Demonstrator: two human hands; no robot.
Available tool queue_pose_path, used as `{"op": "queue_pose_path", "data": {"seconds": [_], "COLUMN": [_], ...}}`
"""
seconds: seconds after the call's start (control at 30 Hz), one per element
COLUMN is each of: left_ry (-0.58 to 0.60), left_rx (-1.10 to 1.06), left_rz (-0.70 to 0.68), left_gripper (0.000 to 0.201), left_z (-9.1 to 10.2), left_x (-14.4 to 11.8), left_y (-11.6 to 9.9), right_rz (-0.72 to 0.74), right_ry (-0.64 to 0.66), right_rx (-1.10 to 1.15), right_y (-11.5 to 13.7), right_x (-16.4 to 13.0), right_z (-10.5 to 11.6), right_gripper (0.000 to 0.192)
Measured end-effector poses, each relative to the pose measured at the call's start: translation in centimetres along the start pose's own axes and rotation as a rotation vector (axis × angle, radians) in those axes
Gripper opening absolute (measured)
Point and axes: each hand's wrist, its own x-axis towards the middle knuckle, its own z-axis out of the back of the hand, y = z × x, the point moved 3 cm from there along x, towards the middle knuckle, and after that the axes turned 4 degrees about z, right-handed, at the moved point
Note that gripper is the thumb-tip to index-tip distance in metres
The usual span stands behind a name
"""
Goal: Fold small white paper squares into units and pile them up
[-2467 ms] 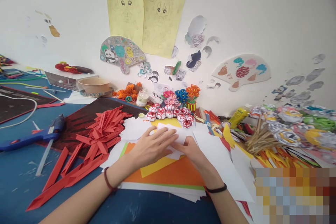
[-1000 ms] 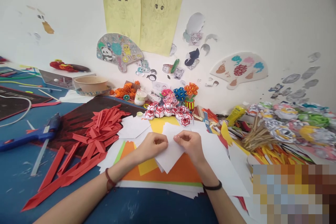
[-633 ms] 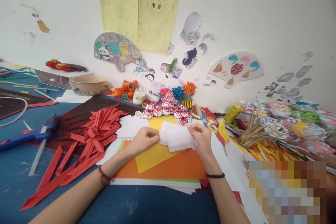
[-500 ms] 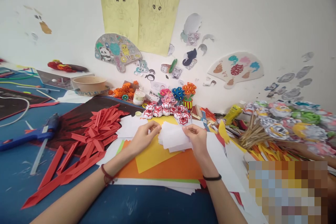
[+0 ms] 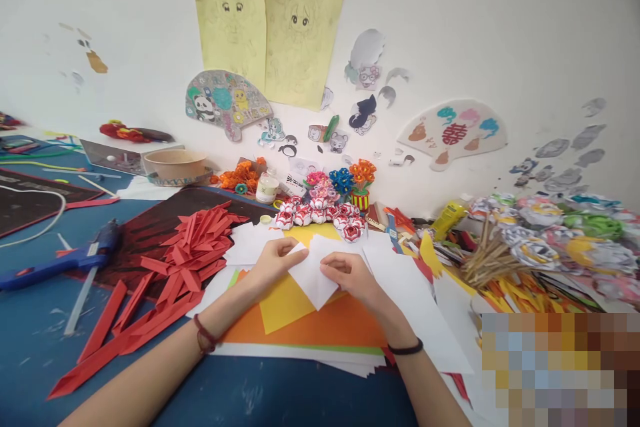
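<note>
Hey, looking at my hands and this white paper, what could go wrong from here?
The white paper could crease crookedly or slip, since your left hand and right hand are both on it. The yellow sheet might slide too, as it appears to lie loose over the orange sheet. And your left forearm could knock the red folded strips heaped close by.

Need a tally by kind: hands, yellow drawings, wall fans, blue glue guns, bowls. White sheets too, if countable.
Hands: 2 (left hand, right hand)
Yellow drawings: 2
Wall fans: 2
Blue glue gun: 1
Bowl: 1
Total: 8
White sheets overlap; not countable, left out.
</note>
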Motion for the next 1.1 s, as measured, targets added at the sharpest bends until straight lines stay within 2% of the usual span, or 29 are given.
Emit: {"op": "queue_pose_path", "data": {"seconds": [0.23, 0.43, 0.63, 0.8, 0.87, 0.97, 1.1], "left_ry": [-0.038, -0.056, -0.192, -0.333, -0.411, -0.417, -0.319], "left_rx": [0.382, 0.446, 0.381, 0.179, 0.080, -0.006, -0.050], "left_rz": [-0.125, -0.172, -0.178, -0.171, -0.161, -0.110, -0.098], "left_gripper": [0.035, 0.033, 0.031, 0.028, 0.029, 0.033, 0.034], "left_z": [-1.0, -1.0, 0.1, 2.5, 3.6, 4.1, 2.7], "left_x": [-1.0, -1.1, -0.7, 0.3, 0.6, 0.9, 0.6], "left_y": [-0.6, -0.8, -1.0, -0.8, -0.6, -0.4, -0.2], "right_rz": [0.120, 0.118, 0.082, 0.015, 0.024, 0.063, 0.098], "right_ry": [-0.063, -0.062, -0.018, 0.044, 0.009, -0.109, -0.167], "right_rx": [-0.036, -0.079, -0.047, -0.056, -0.075, -0.068, -0.046], "right_y": [-0.1, -0.2, -0.2, -0.3, -0.3, -0.4, -0.6], "right_x": [0.3, 0.3, 0.2, 0.1, 0.1, 0.4, 0.7], "right_z": [-0.8, -1.0, -0.9, -0.3, 0.0, 0.3, -0.1], "right_gripper": [0.017, 0.015, 0.012, 0.012, 0.013, 0.016, 0.026]}}
